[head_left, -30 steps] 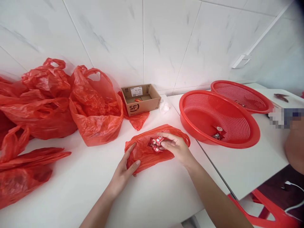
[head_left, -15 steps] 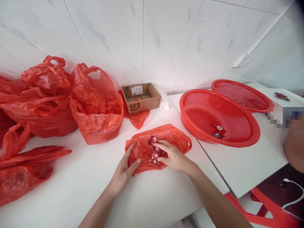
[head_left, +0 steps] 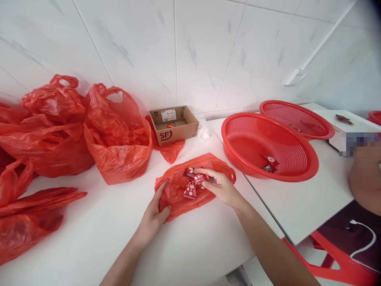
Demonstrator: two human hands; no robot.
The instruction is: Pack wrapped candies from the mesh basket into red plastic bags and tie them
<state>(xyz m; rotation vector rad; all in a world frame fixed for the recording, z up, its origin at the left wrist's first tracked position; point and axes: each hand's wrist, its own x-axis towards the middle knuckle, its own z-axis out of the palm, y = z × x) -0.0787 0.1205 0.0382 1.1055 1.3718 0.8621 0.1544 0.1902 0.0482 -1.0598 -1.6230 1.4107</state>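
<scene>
On the white table a red plastic bag (head_left: pixel 175 204) lies spread with its mouth up. My left hand (head_left: pixel 153 220) grips the bag's left side, thumb and a finger over the rim. Over the middle of the bag, my right hand (head_left: pixel 222 188) pinches a small red wrapped snack (head_left: pixel 201 178) between thumb and fingers. Just below it a dark red packet with white dots (head_left: pixel 190 189) rests in the bag. Another dark red packet (head_left: pixel 188 172) lies behind these, partly covered.
Several red plastic bags (head_left: pixel 119 135) stand to the left. A cardboard box (head_left: pixel 178 133) is by the wall. To the right are a large red colander (head_left: pixel 238 155) holding a few packets and a second colander (head_left: pixel 323 129). Another person's arm (head_left: pixel 364 174) is at the far right.
My right hand has lifted the red wrapped snack slightly off the other packets, so more of it shows. My left hand stays on the bag's edge. The view has shifted slightly.
</scene>
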